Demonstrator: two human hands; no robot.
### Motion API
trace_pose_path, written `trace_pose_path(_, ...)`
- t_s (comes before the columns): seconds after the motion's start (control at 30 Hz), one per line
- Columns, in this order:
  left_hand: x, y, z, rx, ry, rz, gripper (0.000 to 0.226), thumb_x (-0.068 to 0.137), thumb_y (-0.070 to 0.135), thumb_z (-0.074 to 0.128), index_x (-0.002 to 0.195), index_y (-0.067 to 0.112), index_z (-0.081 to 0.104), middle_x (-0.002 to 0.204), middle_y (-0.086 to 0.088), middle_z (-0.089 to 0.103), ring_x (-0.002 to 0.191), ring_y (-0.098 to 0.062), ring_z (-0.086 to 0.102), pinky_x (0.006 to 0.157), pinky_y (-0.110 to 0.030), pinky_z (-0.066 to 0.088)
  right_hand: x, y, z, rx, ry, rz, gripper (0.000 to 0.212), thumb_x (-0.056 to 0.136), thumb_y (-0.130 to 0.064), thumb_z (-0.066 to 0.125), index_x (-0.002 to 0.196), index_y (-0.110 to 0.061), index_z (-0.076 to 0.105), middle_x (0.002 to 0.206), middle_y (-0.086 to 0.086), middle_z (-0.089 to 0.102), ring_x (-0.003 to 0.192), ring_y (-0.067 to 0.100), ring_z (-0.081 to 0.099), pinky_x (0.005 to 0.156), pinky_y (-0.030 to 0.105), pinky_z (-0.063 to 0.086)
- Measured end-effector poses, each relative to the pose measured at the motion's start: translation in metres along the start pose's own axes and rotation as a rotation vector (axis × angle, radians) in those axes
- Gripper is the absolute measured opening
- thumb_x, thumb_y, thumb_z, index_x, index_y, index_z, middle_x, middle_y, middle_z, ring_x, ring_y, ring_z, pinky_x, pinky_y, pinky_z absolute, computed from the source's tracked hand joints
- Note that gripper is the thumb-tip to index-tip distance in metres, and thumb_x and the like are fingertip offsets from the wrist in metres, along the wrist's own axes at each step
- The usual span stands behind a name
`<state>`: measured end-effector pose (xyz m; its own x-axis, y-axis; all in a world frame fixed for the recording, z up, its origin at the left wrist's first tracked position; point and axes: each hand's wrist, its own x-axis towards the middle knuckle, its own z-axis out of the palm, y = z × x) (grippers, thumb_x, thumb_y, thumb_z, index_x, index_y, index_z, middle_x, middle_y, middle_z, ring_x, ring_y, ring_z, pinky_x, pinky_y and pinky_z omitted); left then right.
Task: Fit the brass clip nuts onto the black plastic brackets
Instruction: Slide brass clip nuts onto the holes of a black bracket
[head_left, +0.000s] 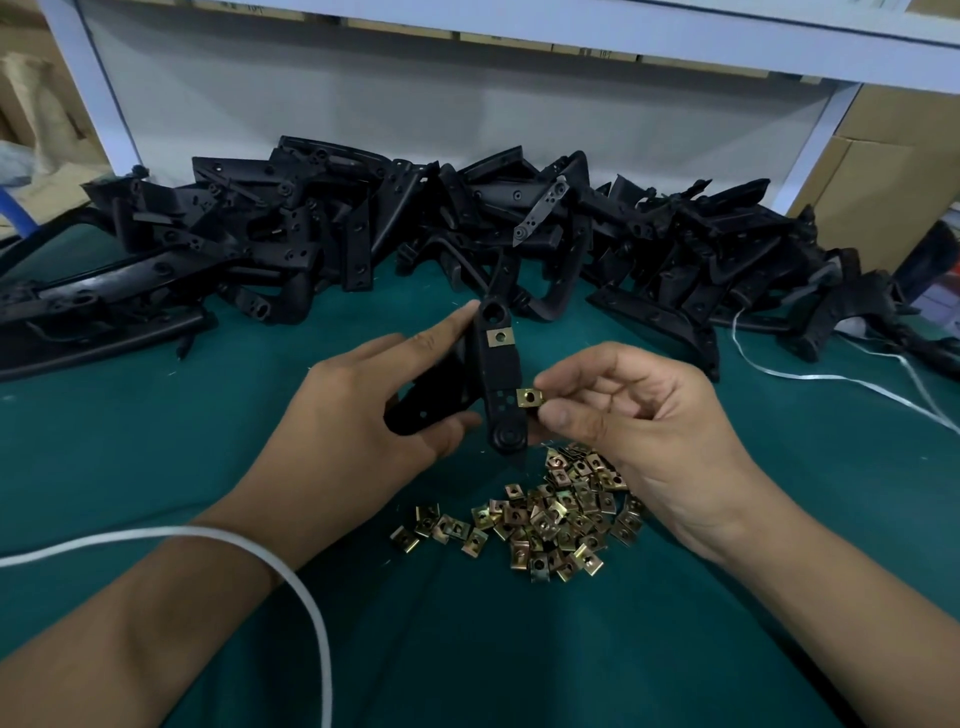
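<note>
Gripping a long black plastic bracket (496, 384) at the centre of the frame, the left hand (363, 415) curls its thumb and lower fingers round the part's lower half while the index finger lies straight along its upper left edge. The bracket stands nearly upright above the desk (156, 457), which is covered in teal cloth, and one square brass clip nut (500, 336) already sits on its upper right edge. The right hand (639, 431), just right of centre, pinches a second brass clip nut (530, 398) between thumb and forefinger, with the nut touching the bracket's right edge near the small holes; its other fingers are curled in.

Below the hands, at lower centre, a loose heap of brass clip nuts (540, 519) lies on the cloth. Across the upper middle of the frame a long pile of black plastic brackets (395, 228) stretches from left to right. A white cord (291, 582) loops over the left forearm at lower left, and a thin white strap (831, 376) trails over the desk at the right. A white frame (519, 26) stands behind the pile.
</note>
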<state>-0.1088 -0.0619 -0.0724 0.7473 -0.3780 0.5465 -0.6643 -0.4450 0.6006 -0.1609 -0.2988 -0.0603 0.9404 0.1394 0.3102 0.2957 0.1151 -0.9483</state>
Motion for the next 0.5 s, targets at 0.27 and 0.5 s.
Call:
trace_pose_path(0.27,0.000,-0.001,-0.001,-0.002,-0.035,0.058,0.079,0.083,0.037,0.080,0.153,0.044,0.044,0.095,0.018,0.059,0.083,-0.007,0.059,0.074,-0.006,0.041,-0.003,-0.008,0.003,0.042,0.010,0.053,0.019,0.077,-0.008,0.082,0.096,-0.006,0.082,0.087,0.022,0.078,0.076,0.030,0.077,0.074,0.033,0.063)
trace_pose_path(0.5,0.000,0.000,0.000,-0.021,-0.055,0.084,0.080,0.084,0.034,0.080,0.154,0.042,0.043,0.099,0.015,0.060,0.089,-0.009,0.062,0.077,-0.008,0.044,-0.005,-0.013,0.004,-0.048,0.030,0.041,0.020,0.075,-0.009,0.084,0.095,-0.006,0.083,0.088,0.023,0.078,0.075,0.031,0.078,0.073,0.033,0.063)
